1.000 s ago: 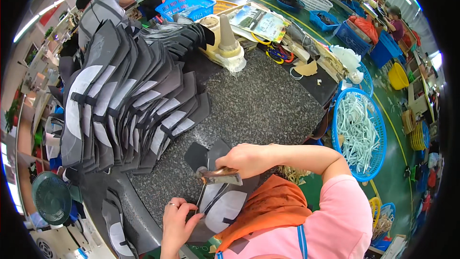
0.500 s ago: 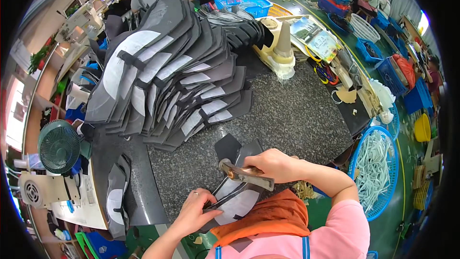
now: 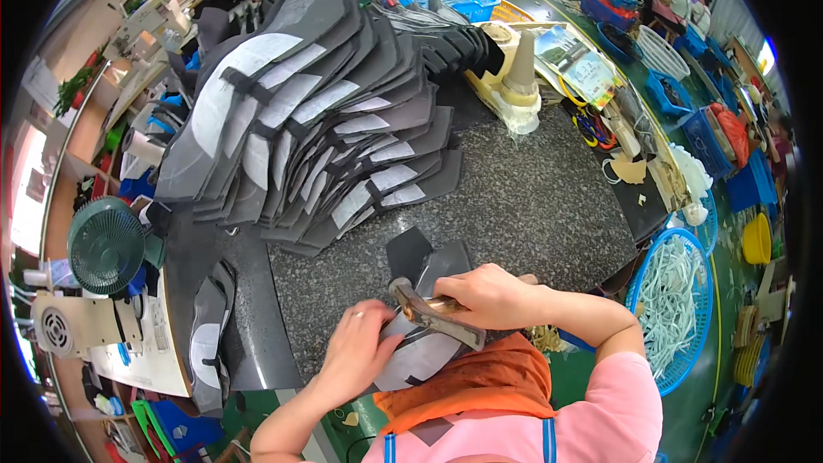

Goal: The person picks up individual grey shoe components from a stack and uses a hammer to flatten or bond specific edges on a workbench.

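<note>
My right hand (image 3: 490, 296) is closed around the wooden handle of a hammer (image 3: 433, 315). Its metal head lies over a dark grey curved shoe-upper-like piece (image 3: 416, 360) with a pale grey patch, at the near edge of the stone slab. My left hand (image 3: 353, 351), slightly blurred, is at the left side of this piece; its thumb and fingers are apart. A black pointed flap (image 3: 409, 253) sticks out beyond the hammer head. Farther off, a big stack of similar grey pieces (image 3: 317, 111) with pale patches and black straps fans across the slab.
Two or so similar pieces (image 3: 208, 343) lie on the left. A cone on a yellowish base (image 3: 519, 90) stands at the slab's far right, near scissors (image 3: 593, 130). A green fan (image 3: 106, 244) is at left. A blue basket (image 3: 673, 309) of pale strips stands at right.
My left hand has shifted up and right, and its thumb and fingers have come off their pinch on the piece's edge. The hammer has stayed nearly in place; the view has shifted slightly.
</note>
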`<state>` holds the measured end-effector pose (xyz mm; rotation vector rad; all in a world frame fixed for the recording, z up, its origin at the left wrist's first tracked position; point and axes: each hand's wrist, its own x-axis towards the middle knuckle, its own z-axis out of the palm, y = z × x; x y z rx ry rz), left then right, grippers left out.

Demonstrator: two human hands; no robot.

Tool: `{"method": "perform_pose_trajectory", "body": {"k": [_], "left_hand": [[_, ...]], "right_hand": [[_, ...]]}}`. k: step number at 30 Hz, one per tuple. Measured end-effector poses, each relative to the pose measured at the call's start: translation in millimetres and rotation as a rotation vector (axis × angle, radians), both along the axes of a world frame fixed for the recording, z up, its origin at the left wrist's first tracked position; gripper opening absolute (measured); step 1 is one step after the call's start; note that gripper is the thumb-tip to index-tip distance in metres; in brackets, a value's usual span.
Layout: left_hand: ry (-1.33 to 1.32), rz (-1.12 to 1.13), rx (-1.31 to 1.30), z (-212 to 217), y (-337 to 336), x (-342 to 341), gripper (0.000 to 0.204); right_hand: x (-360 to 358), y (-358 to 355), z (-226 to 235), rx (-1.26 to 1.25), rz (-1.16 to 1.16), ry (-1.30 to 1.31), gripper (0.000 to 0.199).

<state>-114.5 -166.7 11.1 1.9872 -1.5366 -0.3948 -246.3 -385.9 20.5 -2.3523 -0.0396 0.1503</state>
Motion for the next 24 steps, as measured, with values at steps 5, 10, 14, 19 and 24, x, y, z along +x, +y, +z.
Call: {"method": "perform_pose_trajectory", "body": {"k": [5,10,14,19,24], "left_hand": [[0.579,0.067,0.401,-29.0,-6.7,8.4,0.035],[0.320,0.346,0.181,-14.1,-6.7,10.7,0.043],[0.177,0.653,-0.140,-16.6,42.9,36.2,0.031],[0.423,0.739,-0.224,23.9,98.3,49.6,0.021],[0.517,0.860,-0.703,51.8,157.9,54.9,0.021]], "right_hand": [[-5.2,7.2,2.6,-0.068,0.063,-0.290,0.019],[-17.6,11.1,6.9,0.020,0.229,-0.395,0.020],[-21.4,10.7,16.4,0.160,0.348,-0.253,0.022],[-19.3,-7.6,16.1,0.059,0.127,-0.062,0.018],[-15.4,-20.8,-3.4,0.076,-0.009,0.018,0.022]]}}
